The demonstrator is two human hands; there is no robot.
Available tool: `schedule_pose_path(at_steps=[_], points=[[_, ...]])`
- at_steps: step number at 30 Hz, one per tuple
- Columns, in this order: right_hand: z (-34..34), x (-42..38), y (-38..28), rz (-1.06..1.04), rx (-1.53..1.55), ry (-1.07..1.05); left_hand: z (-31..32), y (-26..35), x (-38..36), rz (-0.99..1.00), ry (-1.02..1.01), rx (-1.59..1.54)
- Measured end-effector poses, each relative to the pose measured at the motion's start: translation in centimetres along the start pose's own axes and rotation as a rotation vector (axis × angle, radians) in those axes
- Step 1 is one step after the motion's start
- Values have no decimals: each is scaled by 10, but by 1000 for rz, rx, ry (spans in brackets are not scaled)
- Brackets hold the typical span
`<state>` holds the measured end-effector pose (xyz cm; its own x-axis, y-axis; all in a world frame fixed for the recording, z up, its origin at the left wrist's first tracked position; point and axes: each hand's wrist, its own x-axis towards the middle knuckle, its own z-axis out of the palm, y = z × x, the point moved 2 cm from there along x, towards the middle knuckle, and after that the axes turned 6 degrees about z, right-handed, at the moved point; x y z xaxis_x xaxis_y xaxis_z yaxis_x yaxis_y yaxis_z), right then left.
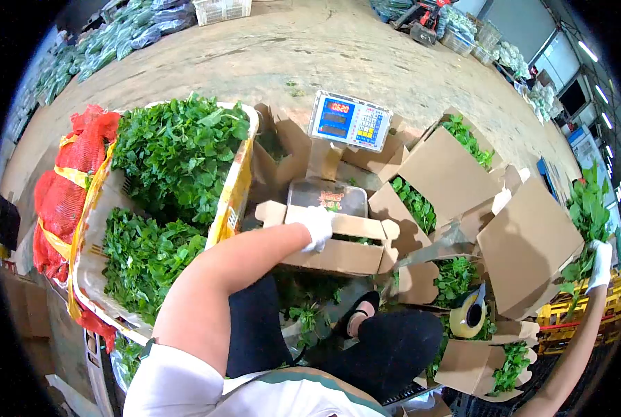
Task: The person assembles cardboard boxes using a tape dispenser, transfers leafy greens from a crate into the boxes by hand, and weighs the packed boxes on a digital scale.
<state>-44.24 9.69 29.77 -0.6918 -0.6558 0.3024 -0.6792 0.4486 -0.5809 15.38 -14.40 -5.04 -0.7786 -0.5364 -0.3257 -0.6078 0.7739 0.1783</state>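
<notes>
Head view: your left hand (316, 224), in a white fabric glove, rests with curled fingers on the top flap of a brown corrugated cardboard box (338, 247), gripping that flap edge. The box is open, a matte rectangle with stiff flaps, sitting just in front of a scale (350, 119) whose steel platter shines behind it and whose display panel stands tilted at the far side. Your right hand (601, 264), also gloved in white, is raised far to the right and closed around the stems of a bunch of leafy greens (587, 215), soft and crinkled, pointing upward.

On your left, a wide crate (235, 187) with a yellowish rim is heaped with ruffled green leaves, and red mesh sacks (63, 194) hang along its outer side. To the right, several more open cartons (526, 243) crowd together, some holding greens, with a yellow tape roll (469, 314) lying among them. Your knees press close to the boxes, so near room is tight; beyond the scale, the rough concrete floor (310, 55) lies open.
</notes>
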Motion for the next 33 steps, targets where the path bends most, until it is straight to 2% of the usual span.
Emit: schedule_pose_path(at_steps=[1,2,5,6,7,10,11,14,16,22,25,26,27,30,33], points=[[10,-15,-10,9,35,28,2,5,5,50,1,-25],[15,-17,-5,11,55,-1,36,-5,28,23,105,-83],[27,-25,6,3,116,-10,30,-11,28,59,60,-75],[39,-46,-16,-4,180,-2,19,-12,22,99,-36,-59],[37,-39,-4,-12,166,-46,12,-12,16,139,-133,-42],[41,-45,-9,2,109,-109,4,-2,10,199,-149,70],[42,-48,-13,20,112,-108,0,1,5,151,-135,28],[41,-45,-8,35,99,-94,-1,8,-11,183,-123,-100],[40,-45,-6,40,194,-119,9,8,-15,154,-290,-80],[41,-63,-24,-31,141,-13,-21,18,-21,153,-55,47],[40,-72,-32,-11,163,-24,-49,7,-23,148,-85,89],[39,-72,-31,-14,166,-20,-54,5,-25,162,8,86],[41,-73,-31,-39,152,-18,-60,3,-24,164,18,110],[41,-74,-24,-50,156,13,-102,6,-42,132,12,198],[36,-68,-11,-65,140,-28,-148,-3,-52,133,101,215]])
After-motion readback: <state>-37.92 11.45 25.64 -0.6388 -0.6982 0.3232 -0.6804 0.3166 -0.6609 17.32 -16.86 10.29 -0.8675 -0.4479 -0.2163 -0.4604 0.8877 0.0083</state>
